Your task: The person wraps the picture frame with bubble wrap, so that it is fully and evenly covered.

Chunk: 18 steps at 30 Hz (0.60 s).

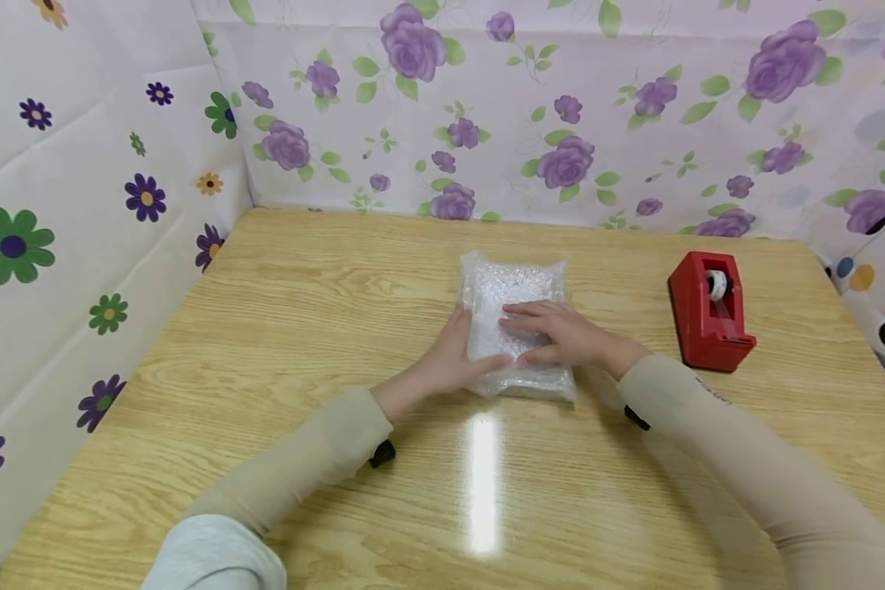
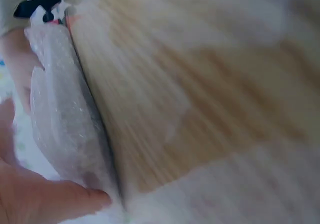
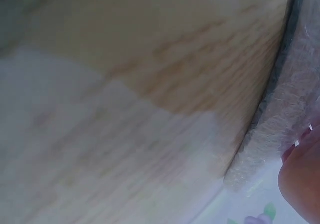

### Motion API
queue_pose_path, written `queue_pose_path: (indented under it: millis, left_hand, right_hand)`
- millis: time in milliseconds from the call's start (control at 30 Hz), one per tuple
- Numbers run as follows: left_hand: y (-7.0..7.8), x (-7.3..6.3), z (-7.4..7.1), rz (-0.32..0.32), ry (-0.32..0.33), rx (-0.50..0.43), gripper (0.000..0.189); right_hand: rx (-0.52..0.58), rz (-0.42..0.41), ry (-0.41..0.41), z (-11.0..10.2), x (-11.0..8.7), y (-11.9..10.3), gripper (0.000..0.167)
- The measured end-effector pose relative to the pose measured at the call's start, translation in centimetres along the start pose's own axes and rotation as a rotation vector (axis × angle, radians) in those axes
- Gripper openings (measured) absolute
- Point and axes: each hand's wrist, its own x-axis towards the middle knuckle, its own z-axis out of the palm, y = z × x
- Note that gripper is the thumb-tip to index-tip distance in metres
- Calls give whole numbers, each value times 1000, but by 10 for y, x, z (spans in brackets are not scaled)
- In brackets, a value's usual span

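A flat rectangular package wrapped in bubble wrap (image 1: pixel 519 280) lies on the wooden table. My left hand (image 1: pixel 448 359) is at its left edge, with the fingers along that side and the thumb stretched over the near part of the top. Spread fingers of my right hand (image 1: pixel 564 334) rest on top of the package, from its right side. In the left wrist view the bubble wrap (image 2: pixel 67 109) looks puffy and loose at the edge, near the left thumb. The right wrist view catches the package's wrapped side (image 3: pixel 277 109) and part of the right hand (image 3: pixel 302 179). What lies inside the wrap is hidden.
A red tape dispenser (image 1: pixel 708 315) with a roll of tape (image 1: pixel 718 284) stands to the right of the package. Flower-printed cloth (image 1: pixel 383 123) hangs behind the wooden table (image 1: pixel 302 303) and along its sides. Light reflects off the tabletop in front of the package.
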Motion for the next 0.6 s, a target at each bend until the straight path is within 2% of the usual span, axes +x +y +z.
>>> queue_pose_path:
  millis: [100, 233, 367, 600]
  left_hand:
    - [-3, 1, -5, 0, -2, -97, 86]
    - [-5, 3, -9, 4, -40, -61, 83]
    - [-4, 5, -14, -18, -92, -22, 86]
    - [1, 9, -25, -57, -165, -55, 87]
  right_hand:
    - [2, 18, -7, -1, 1, 2, 63]
    - [-10, 11, -10, -1, 2, 4, 63]
    - [-32, -4, -22, -1, 4, 4, 63]
    - [-49, 15, -63, -5, 9, 6, 65]
